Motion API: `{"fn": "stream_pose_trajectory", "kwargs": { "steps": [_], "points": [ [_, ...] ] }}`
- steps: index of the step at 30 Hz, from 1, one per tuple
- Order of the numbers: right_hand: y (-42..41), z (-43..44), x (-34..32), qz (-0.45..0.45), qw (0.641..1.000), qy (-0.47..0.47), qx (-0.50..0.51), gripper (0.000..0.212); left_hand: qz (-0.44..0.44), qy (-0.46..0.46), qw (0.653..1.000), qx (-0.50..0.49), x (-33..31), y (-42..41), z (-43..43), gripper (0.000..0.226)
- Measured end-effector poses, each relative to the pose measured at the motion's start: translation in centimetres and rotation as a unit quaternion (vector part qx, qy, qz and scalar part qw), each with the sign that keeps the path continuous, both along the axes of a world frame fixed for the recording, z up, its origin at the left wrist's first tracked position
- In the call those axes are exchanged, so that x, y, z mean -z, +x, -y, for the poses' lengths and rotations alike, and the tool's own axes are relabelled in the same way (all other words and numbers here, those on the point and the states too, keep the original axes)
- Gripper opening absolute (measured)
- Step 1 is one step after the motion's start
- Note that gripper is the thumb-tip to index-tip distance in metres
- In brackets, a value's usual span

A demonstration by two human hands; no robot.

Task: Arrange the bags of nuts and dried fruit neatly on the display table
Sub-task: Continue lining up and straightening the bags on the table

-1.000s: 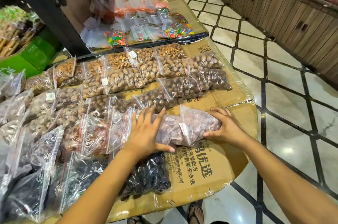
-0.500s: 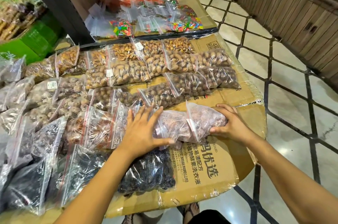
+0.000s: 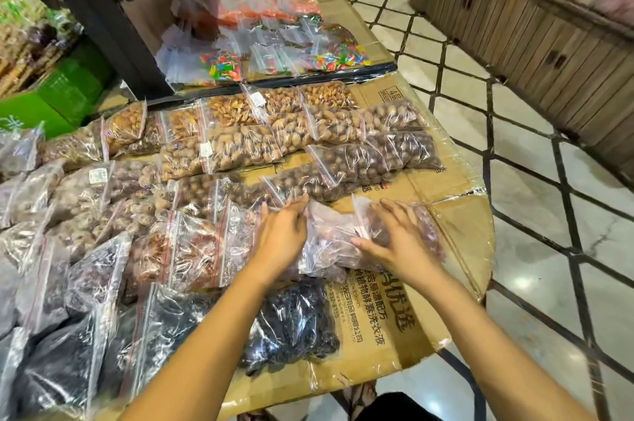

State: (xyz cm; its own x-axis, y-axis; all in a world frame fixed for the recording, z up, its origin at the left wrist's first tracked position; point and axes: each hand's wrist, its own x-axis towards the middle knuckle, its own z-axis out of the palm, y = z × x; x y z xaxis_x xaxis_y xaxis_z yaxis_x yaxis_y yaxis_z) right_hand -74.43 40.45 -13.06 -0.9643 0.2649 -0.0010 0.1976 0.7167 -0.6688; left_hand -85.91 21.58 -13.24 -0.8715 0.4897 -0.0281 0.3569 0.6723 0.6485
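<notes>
Rows of clear zip bags of nuts and dried fruit cover the cardboard-topped display table (image 3: 456,269). My left hand (image 3: 284,235) lies on a bag of pinkish-brown dried fruit (image 3: 326,249) in the third row, fingers together and pointing at its upper edge. My right hand (image 3: 394,238) rests flat with spread fingers on the rightmost bag of that row (image 3: 429,231), which overlaps the first. Neither hand grips a bag. A bag of black dried fruit (image 3: 295,324) lies just below, between my forearms. Bags of brown round nuts (image 3: 346,166) lie in the row above.
Bags of coloured candy (image 3: 223,67) sit on a farther surface behind a black post (image 3: 103,19). A green box (image 3: 58,91) stands at the left. A wooden slatted counter (image 3: 535,36) runs across the tiled aisle at the right. The table's rounded edge is close to my right forearm.
My right hand has come off the bag's right end and now lies on top of it. My left hand has shifted right, toward the bag's upper edge. The view is closer.
</notes>
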Motion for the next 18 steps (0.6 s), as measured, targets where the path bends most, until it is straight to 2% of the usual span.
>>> {"fn": "stream_pose_trajectory", "kwargs": {
  "steps": [2, 3, 6, 8, 11, 13, 16, 18],
  "points": [
    [0.5, 1.0, 0.0, -0.01, 1.0, 0.021, 0.002, 0.087, 0.031, -0.034, 0.999, 0.029, -0.5, -0.1, 0.9, 0.045],
    [1.0, 1.5, 0.0, -0.042, 0.999, 0.022, 0.006, 0.082, 0.016, -0.066, 0.997, 0.047, -1.0, 0.4, 1.6, 0.051],
    [2.8, 4.1, 0.9, -0.181, 0.982, 0.054, -0.026, 0.057, -0.087, -0.097, 0.988, 0.082, -2.8, 3.9, 5.3, 0.062],
    [4.1, 6.6, 2.0, -0.207, 0.965, 0.106, -0.121, 0.05, -0.141, -0.077, 0.982, 0.098, -2.9, 6.7, 8.7, 0.064],
    [5.0, 9.8, 3.6, -0.12, 0.939, 0.174, -0.273, 0.06, -0.197, -0.1, 0.97, 0.097, -0.8, 9.6, 13.8, 0.068],
    [4.3, 11.2, 3.6, -0.017, 0.937, 0.203, -0.284, 0.081, -0.199, -0.142, 0.966, 0.086, 0.1, 11.0, 16.5, 0.075],
    [2.9, 12.2, 3.1, 0.096, 0.94, 0.148, -0.293, 0.109, -0.196, -0.215, 0.955, 0.06, 0.9, 11.8, 18.8, 0.089],
    [2.5, 12.5, 3.0, 0.097, 0.938, 0.149, -0.297, 0.118, -0.195, -0.258, 0.946, 0.021, 0.8, 11.5, 19.5, 0.097]
  ]
}}
